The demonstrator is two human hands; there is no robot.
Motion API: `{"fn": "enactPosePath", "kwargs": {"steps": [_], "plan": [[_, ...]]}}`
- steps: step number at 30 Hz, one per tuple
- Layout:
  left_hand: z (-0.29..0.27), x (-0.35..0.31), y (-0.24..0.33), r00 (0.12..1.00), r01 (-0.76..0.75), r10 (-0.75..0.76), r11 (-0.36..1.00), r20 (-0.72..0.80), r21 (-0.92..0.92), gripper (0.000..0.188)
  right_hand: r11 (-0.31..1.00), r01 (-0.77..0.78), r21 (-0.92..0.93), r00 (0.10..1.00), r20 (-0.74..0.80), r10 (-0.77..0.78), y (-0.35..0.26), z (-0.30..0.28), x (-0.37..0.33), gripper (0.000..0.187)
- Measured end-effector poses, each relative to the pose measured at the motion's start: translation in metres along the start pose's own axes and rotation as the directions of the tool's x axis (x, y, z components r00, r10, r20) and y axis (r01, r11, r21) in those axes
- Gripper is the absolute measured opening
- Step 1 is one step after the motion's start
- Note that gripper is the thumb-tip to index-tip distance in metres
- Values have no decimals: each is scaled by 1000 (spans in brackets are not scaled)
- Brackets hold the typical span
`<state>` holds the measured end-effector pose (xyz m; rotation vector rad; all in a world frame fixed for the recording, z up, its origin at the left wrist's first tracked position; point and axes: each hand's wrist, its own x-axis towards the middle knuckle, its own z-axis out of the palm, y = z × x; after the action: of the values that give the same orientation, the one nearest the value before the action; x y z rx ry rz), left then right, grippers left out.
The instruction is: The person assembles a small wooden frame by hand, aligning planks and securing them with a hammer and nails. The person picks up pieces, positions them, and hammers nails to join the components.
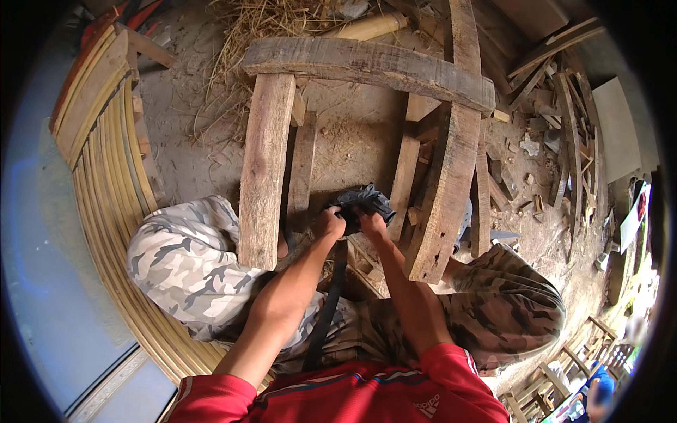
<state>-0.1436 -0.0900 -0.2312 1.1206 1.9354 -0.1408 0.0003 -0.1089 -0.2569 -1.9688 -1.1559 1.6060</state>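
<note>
Between my knees I hold a crumpled black fabric bag (377, 197), out in front of me and low down. My left hand (330, 223) is closed on the bag's near left edge. At its near right side, my right hand (372, 223) grips the fabric, its fingertips hidden in the dark folds. A flat black strap (329, 310) runs from below the bag back toward my body. What is inside the bag does not show.
A rough wooden frame surrounds the space ahead: a left beam (264, 169), a right beam (448, 190) and a crossbar (367, 63). Stacked curved wooden strips (106, 190) line the left. Straw (261, 49) lies at the back, with wood scraps (539, 144) on the right.
</note>
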Motion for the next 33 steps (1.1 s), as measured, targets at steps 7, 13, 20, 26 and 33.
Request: {"fn": "enactPosePath", "kwargs": {"steps": [7, 13, 20, 26, 33], "plan": [[-4, 6, -6, 983, -132, 106, 977, -153, -169, 25, 735, -200, 647, 955, 295, 0, 0, -18, -7, 18], [-7, -1, 0, 926, -369, 328, 889, -188, -271, 23, 693, -207, 690, 970, 236, 55, -13, -25, -19, 15], [10, 6, -6, 811, -580, 579, 774, -86, -254, 28, 811, 27, 584, 990, 96, -102, -3, -23, -16, 16], [12, -5, -7, 853, -514, 518, 854, 61, -77, 19, 968, -198, 150, 975, 136, 179, 15, -73, -40, 18], [13, 6, -13, 905, -354, 417, 843, 78, -405, 15, 893, -288, -347, 955, -42, 292, 62, -144, -11, 21]]}}
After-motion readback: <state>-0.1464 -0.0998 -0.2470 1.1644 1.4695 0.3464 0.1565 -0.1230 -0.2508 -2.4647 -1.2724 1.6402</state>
